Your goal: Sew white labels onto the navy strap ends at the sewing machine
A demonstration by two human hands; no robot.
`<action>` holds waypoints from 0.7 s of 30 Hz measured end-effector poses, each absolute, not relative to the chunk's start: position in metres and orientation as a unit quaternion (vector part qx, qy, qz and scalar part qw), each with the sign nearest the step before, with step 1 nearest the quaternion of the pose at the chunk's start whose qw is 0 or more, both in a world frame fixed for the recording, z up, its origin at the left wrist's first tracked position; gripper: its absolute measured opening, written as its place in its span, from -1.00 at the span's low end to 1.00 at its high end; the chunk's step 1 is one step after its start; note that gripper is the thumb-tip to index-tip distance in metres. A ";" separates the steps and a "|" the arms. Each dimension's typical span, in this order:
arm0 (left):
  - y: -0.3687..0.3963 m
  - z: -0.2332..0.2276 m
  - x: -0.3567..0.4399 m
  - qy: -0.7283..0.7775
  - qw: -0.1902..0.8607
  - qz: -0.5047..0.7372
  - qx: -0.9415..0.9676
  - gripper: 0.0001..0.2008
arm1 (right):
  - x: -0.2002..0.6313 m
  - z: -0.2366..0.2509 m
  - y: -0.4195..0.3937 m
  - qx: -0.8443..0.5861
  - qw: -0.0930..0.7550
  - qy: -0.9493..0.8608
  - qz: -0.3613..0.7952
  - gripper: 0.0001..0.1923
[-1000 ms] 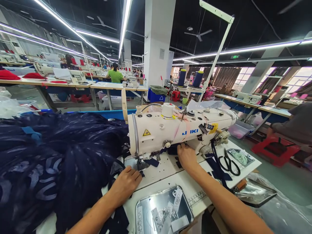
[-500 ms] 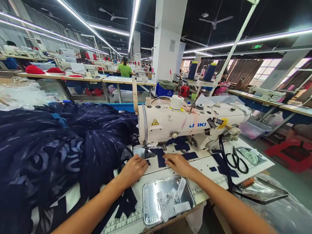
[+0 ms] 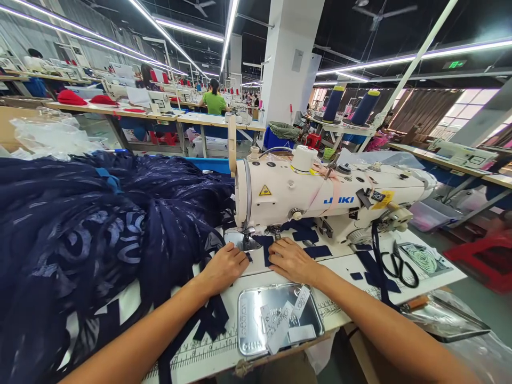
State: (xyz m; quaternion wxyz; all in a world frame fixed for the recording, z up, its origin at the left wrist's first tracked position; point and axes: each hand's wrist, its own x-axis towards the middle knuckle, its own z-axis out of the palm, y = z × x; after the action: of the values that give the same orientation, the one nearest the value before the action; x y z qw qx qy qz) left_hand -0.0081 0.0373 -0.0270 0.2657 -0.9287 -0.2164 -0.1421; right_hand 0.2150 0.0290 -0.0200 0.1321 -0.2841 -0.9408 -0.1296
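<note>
Pressing both palms flat: my left hand (image 3: 224, 265) and right hand (image 3: 293, 260) pin a small navy fabric piece (image 3: 265, 246) just before the sewing machine (image 3: 320, 200) presser foot (image 3: 245, 241). Positioning step, I judge; next calls for sliding it squarely under that foot.

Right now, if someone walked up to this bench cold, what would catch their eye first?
Probably the big heap of dark navy patterned fabric filling the left of the table, then the cream sewing machine at centre. Both hands, left hand and right hand, press small navy pieces flat just before the needle, with a shiny metal tray of labels nearer the person.
</note>
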 end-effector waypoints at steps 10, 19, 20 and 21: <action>0.036 -0.028 -0.012 -0.212 0.277 -0.175 -0.921 -0.79 | 0.181 -0.030 0.032 -0.367 0.183 -0.906 -0.104 -0.86; 0.033 -0.025 -0.017 -0.199 0.292 -0.223 -0.908 -0.76 | 0.161 -0.038 0.048 -0.473 0.245 -0.833 0.147 -0.83; 0.033 -0.025 -0.017 -0.198 0.291 -0.222 -0.909 -0.76 | 0.161 -0.038 0.048 -0.473 0.246 -0.833 0.149 -0.82; 0.034 -0.026 -0.016 -0.198 0.291 -0.218 -0.910 -0.76 | 0.161 -0.038 0.049 -0.474 0.246 -0.831 0.152 -0.82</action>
State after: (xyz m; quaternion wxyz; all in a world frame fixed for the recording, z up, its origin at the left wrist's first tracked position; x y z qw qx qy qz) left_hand -0.0161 0.0336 -0.0258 0.2914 -0.9100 -0.1980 -0.2185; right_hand 0.1605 0.0490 -0.0377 0.2465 -0.4742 -0.8314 0.1519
